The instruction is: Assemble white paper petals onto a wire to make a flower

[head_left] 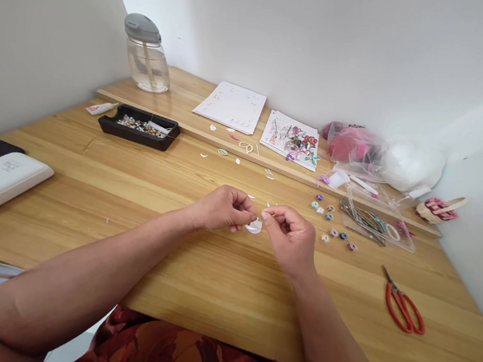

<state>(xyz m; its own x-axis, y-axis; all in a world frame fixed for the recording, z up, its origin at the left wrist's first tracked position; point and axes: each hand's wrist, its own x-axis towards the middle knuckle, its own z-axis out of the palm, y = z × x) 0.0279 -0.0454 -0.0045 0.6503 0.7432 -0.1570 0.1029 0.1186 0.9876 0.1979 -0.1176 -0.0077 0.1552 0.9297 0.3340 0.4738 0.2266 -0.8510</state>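
Both hands are close together over the middle of the wooden table. My left hand (228, 208) is closed in a pinch, its fingertips beside a small white round piece (254, 226). My right hand (292, 238) pinches too, thumb against forefinger, just right of that piece. What lies between the fingertips of either hand is too small to make out. Slim white slips (251, 196) lie just beyond the hands. Several small thread spools (343, 236) in various colours are scattered to the right of my right hand.
Red-handled scissors (405, 308) lie at the right. A black tray (138, 128) of beads, a glue tube (101, 108) and a water jug (146, 56) stand at left. White cards (232, 106), a clear box (382, 221) and a small basket (439, 209) are behind.
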